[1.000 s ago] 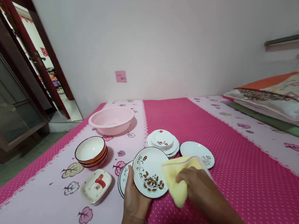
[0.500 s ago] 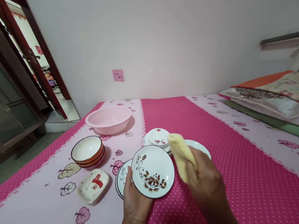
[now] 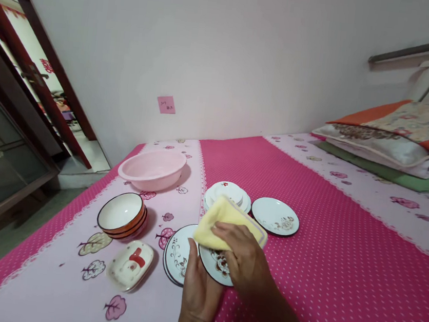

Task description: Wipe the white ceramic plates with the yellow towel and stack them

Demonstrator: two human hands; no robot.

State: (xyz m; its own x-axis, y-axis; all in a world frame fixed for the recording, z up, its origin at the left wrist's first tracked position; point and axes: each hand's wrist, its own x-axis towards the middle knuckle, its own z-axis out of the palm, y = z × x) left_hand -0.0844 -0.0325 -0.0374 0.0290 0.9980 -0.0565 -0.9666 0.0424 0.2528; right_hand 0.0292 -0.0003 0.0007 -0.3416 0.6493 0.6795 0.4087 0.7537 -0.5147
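My left hand (image 3: 199,291) holds a white plate with a brown flower pattern (image 3: 215,267) by its near rim, just above the bed. A folded yellow cloth (image 3: 226,222) lies pressed on the plate's face under my right hand (image 3: 245,260), whose fingers are closed on it. Most of the plate is hidden by the cloth and hand. Under the held plate sits a small stack of similar plates (image 3: 176,254).
On the pink bed cover (image 3: 343,258) are a stack of small red-flowered plates (image 3: 230,193), a single plate (image 3: 275,216), stacked orange-rimmed bowls (image 3: 121,214), a small rectangular dish (image 3: 129,271) and a pink basin (image 3: 151,168). Folded bedding (image 3: 394,145) lies at the far right.
My right hand swung the yellow cloth from the plate's right edge up and back, and now it presses on the plate's face. My left hand keeps hold of the plate.
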